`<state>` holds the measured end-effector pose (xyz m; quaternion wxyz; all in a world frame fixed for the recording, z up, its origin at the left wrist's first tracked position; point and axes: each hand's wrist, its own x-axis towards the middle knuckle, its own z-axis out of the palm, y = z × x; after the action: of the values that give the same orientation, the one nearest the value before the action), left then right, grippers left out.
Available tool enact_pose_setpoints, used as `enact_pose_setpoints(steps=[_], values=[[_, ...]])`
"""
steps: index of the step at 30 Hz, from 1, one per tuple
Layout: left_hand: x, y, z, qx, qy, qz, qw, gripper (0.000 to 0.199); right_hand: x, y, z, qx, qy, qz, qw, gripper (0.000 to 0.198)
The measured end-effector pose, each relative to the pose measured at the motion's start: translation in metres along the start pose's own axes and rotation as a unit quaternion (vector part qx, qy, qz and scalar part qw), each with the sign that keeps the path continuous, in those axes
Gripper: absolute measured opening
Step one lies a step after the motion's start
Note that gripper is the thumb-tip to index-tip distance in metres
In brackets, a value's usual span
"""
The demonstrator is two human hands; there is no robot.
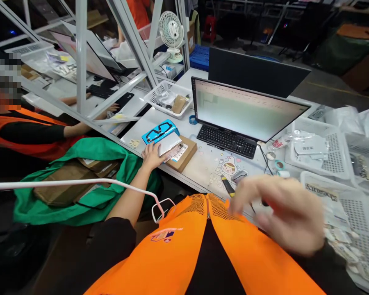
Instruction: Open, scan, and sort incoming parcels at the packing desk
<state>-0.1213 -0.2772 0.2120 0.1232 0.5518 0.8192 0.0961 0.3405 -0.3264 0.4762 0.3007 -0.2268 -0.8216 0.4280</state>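
Observation:
My left hand grips the left end of a flat white box, fingers along its edge. Under that box a clear-wrapped item sticks out, over a brown cardboard box with a white label. A blue package with a black frame-like print lies just behind. Blurred by motion, my right hand hangs over the table's front edge with its fingers bent; I cannot make out anything in it. Close to its fingertips lies a yellow-and-black utility knife.
A monitor and black keyboard stand at the back. White baskets line the right side; another basket is at the back left. A green sack with parcels, a white cable and a co-worker's arm are left.

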Motion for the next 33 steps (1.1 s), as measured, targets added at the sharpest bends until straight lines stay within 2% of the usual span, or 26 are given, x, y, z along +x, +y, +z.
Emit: enact_pose_setpoints(steps=[2,3,4,5,7,9,10,13,19,23,27,30,33], values=[[0.000,-0.003,0.001,0.005,-0.003,-0.003,1.000,0.097,0.001,0.076,-0.003,0.000,0.115,0.111,0.987,0.045],[0.001,-0.005,0.001,0.004,-0.001,-0.001,1.000,0.099,-0.006,0.120,0.001,-0.022,0.166,0.171,0.971,0.054],[0.001,-0.007,0.001,0.003,0.002,0.003,1.000,0.100,-0.017,0.166,0.007,-0.063,0.199,0.254,0.944,0.060],[0.002,-0.008,0.002,0.003,0.005,0.008,1.000,0.101,-0.032,0.209,0.016,-0.115,0.212,0.351,0.905,0.063],[0.001,-0.011,0.005,0.004,0.010,0.018,1.000,0.102,-0.069,0.277,0.036,-0.208,0.177,0.500,0.822,0.068],[-0.002,-0.011,0.009,0.008,0.018,0.024,1.000,0.100,-0.104,0.315,0.057,-0.245,0.116,0.588,0.762,0.073],[-0.005,-0.011,0.012,0.010,0.024,0.026,0.999,0.098,-0.117,0.325,0.066,-0.252,0.094,0.613,0.743,0.076],[-0.017,-0.010,0.019,0.012,0.054,0.027,0.998,0.090,-0.135,0.333,0.086,-0.246,0.072,0.646,0.719,0.080],[-0.040,-0.003,0.028,-0.033,0.100,0.042,0.994,0.077,-0.131,0.335,0.104,-0.223,0.057,0.637,0.736,0.088],[-0.055,0.015,0.029,-0.120,0.104,0.037,0.987,0.066,-0.124,0.332,0.112,-0.231,0.051,0.648,0.724,0.092],[-0.064,0.047,0.046,-0.251,0.008,0.075,0.965,0.056,-0.115,0.327,0.116,-0.231,0.064,0.659,0.713,0.090],[-0.063,0.078,0.073,-0.325,-0.103,0.072,0.937,0.053,-0.109,0.322,0.112,-0.230,0.075,0.666,0.705,0.086],[-0.056,0.103,0.104,-0.347,-0.179,0.058,0.919,0.050,-0.106,0.314,0.098,-0.221,0.081,0.658,0.715,0.069]])
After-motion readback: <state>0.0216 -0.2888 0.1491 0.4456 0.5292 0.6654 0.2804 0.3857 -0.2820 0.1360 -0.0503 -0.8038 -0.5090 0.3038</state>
